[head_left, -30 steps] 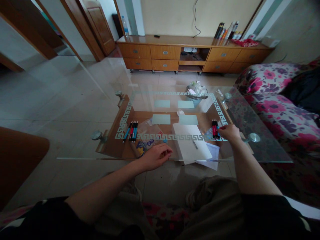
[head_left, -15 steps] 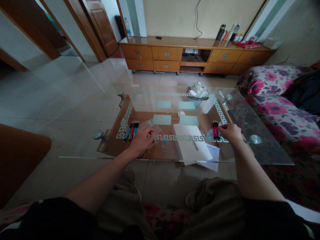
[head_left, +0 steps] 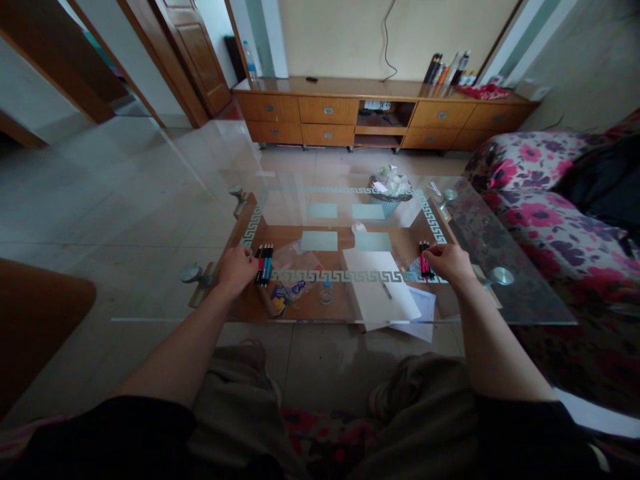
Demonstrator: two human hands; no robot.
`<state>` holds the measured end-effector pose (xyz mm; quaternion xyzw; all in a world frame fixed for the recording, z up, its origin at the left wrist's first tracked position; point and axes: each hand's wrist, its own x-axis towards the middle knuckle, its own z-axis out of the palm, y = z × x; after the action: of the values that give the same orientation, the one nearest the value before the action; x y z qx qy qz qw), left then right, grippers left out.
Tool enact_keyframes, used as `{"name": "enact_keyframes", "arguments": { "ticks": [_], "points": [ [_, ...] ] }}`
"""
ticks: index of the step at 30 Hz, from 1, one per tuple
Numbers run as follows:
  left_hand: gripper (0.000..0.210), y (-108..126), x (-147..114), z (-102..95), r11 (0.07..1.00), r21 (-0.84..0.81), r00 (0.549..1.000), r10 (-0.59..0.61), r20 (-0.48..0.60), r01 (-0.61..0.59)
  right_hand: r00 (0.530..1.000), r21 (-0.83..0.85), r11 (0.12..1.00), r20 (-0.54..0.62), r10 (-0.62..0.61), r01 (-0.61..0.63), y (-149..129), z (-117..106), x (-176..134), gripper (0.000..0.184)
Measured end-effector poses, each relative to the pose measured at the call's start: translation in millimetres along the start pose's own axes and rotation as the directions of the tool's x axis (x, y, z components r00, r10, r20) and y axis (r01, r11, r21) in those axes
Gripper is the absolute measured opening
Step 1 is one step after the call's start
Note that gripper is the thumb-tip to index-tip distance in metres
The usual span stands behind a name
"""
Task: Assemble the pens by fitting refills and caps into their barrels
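On the glass table (head_left: 345, 320), a row of pens (head_left: 265, 265) in black, red and blue lies side by side at the left. My left hand (head_left: 239, 272) is closed at that row's left edge, its fingertips on the outermost pen, which they mostly cover. A smaller group of red and black pens (head_left: 425, 260) lies at the right. Against its right side my right hand (head_left: 453, 265) holds thumb and forefinger pinched at a pen, partly hidden by the fingers.
Under the glass are white paper (head_left: 375, 290) with a pen on it, a small clear bottle (head_left: 327, 292) and plastic packaging (head_left: 300, 283). A filled waste basket (head_left: 391, 193) stands beyond. A flowered sofa (head_left: 545, 213) is at the right, a wooden cabinet (head_left: 330, 110) at the back.
My left hand has moved left, from the right of the left pens to their left side. The slanted blue pen there is now mostly covered. My right hand remains at the right group.
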<state>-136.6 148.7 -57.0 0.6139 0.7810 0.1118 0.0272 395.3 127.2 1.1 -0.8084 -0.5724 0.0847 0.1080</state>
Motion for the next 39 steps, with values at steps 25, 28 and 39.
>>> {"name": "enact_keyframes", "arguments": {
  "ticks": [25, 28, 39],
  "points": [
    [0.027, 42, -22, -30.9, 0.979, 0.095, 0.979, 0.187, -0.077, -0.179, 0.999, 0.06, 0.997, 0.026, -0.044, 0.043, -29, 2, -14, 0.03],
    [0.018, 73, -42, -27.7, 0.924, -0.141, 0.933, 0.341, -0.114, -0.355, 0.982, 0.227, 0.967, 0.12, -0.149, 0.119, -48, 12, -23, 0.031],
    [0.018, 113, -95, -12.7, 0.508, -0.35, 0.494, 0.859, 0.136, -0.787, 0.674, 0.782, 0.621, 0.436, -0.597, 0.043, -126, 39, -90, 0.044]
  ]
}}
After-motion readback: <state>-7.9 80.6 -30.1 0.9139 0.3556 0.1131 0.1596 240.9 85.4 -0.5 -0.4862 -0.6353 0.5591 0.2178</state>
